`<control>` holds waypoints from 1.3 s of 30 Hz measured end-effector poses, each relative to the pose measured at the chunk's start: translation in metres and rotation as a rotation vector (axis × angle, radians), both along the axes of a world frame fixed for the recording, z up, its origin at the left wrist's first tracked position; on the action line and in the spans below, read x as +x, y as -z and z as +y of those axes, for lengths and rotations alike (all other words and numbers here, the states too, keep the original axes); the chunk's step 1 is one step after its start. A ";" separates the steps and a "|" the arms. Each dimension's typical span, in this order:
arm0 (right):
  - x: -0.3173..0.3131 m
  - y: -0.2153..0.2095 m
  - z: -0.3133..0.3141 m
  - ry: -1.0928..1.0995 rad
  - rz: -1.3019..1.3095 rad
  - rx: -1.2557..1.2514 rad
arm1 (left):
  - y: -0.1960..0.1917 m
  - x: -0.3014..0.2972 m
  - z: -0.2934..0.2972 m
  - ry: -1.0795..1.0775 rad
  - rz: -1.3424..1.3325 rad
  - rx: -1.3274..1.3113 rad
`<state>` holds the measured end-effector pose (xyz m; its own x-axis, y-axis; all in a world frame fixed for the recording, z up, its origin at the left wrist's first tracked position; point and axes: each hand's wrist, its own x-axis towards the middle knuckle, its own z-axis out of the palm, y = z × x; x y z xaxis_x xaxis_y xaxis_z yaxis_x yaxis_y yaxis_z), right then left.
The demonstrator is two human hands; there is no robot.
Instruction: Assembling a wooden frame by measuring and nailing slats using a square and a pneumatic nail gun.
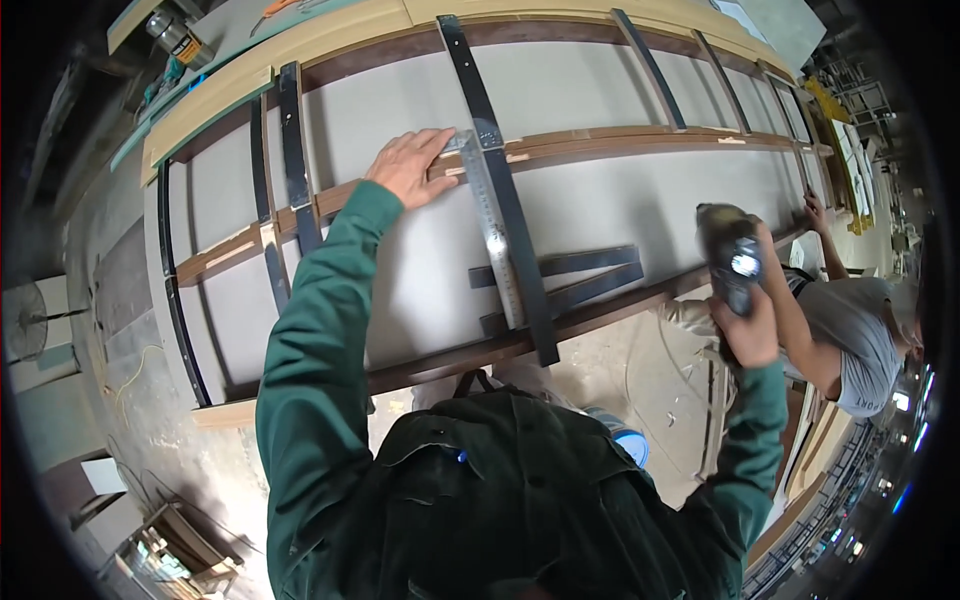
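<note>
Left hand: grip spread, fingertips at the steel square, which lies beside a black strip across the frame. Right hand: grip clamped round a blurred power tool. Light fingertip contact could let the square skew if bumped.

"Where's the left hand?"

"Spread on the middle rail of the framed panel, fingertips at the head of a steel square. Its blade runs beside a black crossbar toward the near edge."

"And the right hand?"

"Wrapped round a power drill (blurred, so its tip is unclear), right of two loose dark strips. A co-worker's hand is by the near right corner."
</note>
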<state>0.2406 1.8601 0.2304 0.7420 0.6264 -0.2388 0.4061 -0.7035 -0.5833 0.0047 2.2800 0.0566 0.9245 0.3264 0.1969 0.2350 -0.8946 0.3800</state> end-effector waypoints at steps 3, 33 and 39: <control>-0.062 -0.034 -0.029 0.216 0.293 0.235 | 0.003 -0.003 0.002 -0.008 -0.006 -0.002; -0.197 -0.021 -0.006 0.292 0.779 -0.123 | 0.017 0.001 0.005 -0.027 -0.020 0.025; -0.198 -0.019 -0.007 0.279 0.769 -0.082 | 0.018 0.001 0.007 -0.024 -0.020 0.031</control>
